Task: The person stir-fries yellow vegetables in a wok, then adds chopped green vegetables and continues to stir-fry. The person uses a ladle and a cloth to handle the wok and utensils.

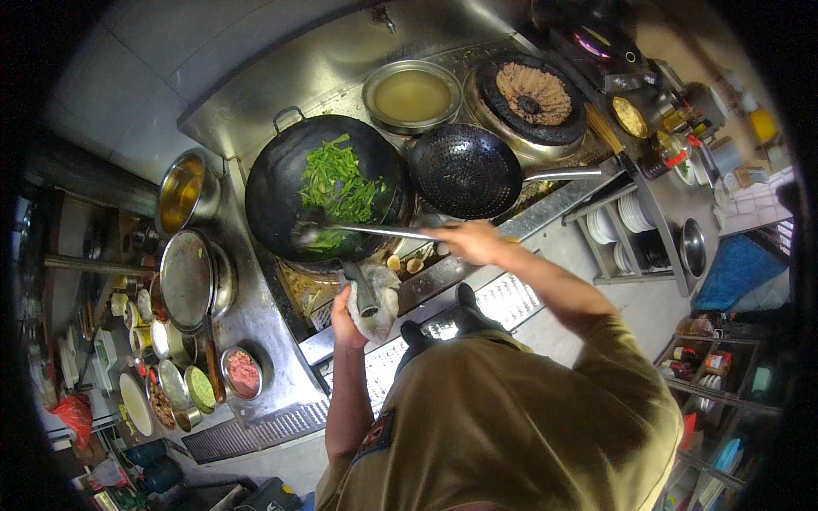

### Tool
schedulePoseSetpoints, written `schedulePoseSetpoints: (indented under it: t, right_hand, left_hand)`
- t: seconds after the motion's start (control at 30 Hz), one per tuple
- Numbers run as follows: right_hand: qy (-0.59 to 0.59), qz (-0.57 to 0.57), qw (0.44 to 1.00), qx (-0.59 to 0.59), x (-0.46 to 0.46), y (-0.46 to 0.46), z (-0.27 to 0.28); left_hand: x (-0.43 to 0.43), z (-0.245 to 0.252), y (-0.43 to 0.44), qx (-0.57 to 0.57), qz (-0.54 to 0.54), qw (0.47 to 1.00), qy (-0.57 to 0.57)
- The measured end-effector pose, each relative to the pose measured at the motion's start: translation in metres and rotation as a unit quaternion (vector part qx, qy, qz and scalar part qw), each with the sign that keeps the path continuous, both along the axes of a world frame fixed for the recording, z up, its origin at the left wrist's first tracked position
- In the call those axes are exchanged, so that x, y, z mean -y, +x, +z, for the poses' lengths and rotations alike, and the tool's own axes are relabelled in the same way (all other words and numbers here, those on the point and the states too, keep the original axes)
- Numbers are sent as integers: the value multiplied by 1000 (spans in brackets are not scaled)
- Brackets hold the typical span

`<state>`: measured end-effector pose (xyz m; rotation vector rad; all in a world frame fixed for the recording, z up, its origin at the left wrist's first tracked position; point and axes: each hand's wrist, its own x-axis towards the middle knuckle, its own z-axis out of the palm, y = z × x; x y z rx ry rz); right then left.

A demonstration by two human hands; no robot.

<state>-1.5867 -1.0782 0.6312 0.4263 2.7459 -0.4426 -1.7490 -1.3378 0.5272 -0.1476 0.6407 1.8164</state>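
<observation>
My right hand (pixel 470 241) is closed around the handle of a long metal cooking ladle (pixel 383 231), whose blurred head is low in a large black wok (pixel 275 191). Chopped green vegetables (pixel 339 182) lie in the wok, some beside the ladle's head. My left hand (pixel 348 326) holds a pale cloth (pixel 380 300) at the wok's near side, against its hollow dark handle (pixel 366 297). Right of the wok rests a black perforated strainer (pixel 470 169) with a metal handle.
Behind the strainer stand a metal basin of cloudy liquid (pixel 412 96) and a burner with a brown ridged top (pixel 533 92). A bamboo brush (pixel 604 131) lies to the right. At left are a bowl of oil (pixel 180 195), a flat round pan (pixel 186 278) and a bowl of pink minced meat (pixel 243 373).
</observation>
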Motion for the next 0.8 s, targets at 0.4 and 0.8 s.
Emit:
schedulePoseSetpoints:
  t: [0.4,0.8]
  right_hand:
    - [-190,-52,979,-59,-37,102,152]
    - [14,-105,991,-87,-8,65,81]
  left_hand:
    - [12,95,32,-17,-8,966,-259]
    - [44,63,57,-108,7,972,-209]
